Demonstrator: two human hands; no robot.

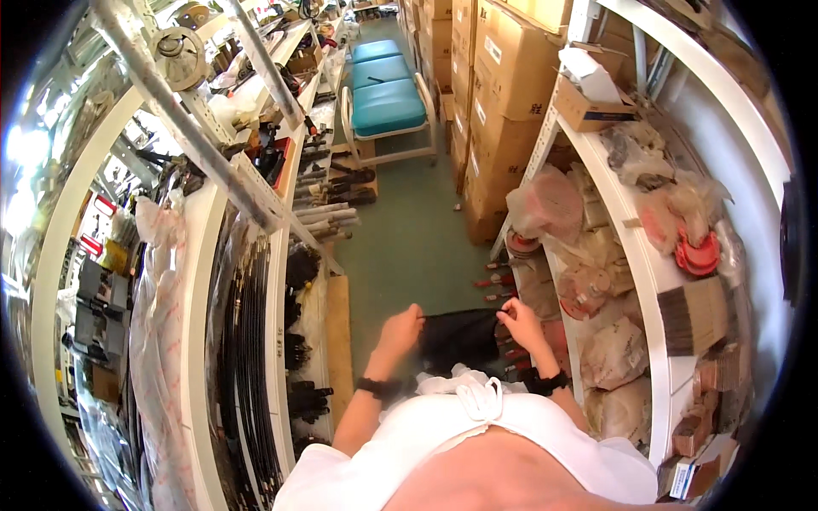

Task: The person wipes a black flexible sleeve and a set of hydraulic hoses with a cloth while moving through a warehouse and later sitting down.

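The left hand [398, 336] has its fingers closed on the upper left corner of a black cloth [462, 341]; the right hand [522, 327] pinches its upper right corner between thumb and fingers. The cloth hangs between them in front of the white top [545, 417], above the floor [388, 230]. Each wrist wears a dark band [546, 382].

Black cables [253, 358] stand along the inner edge of the left shelf [279, 375]. On the right shelf [678, 375], a red part [697, 254] lies near the outer edge. Boxes [509, 77] are stacked beyond its far end, with a teal bed [388, 108] to their left.
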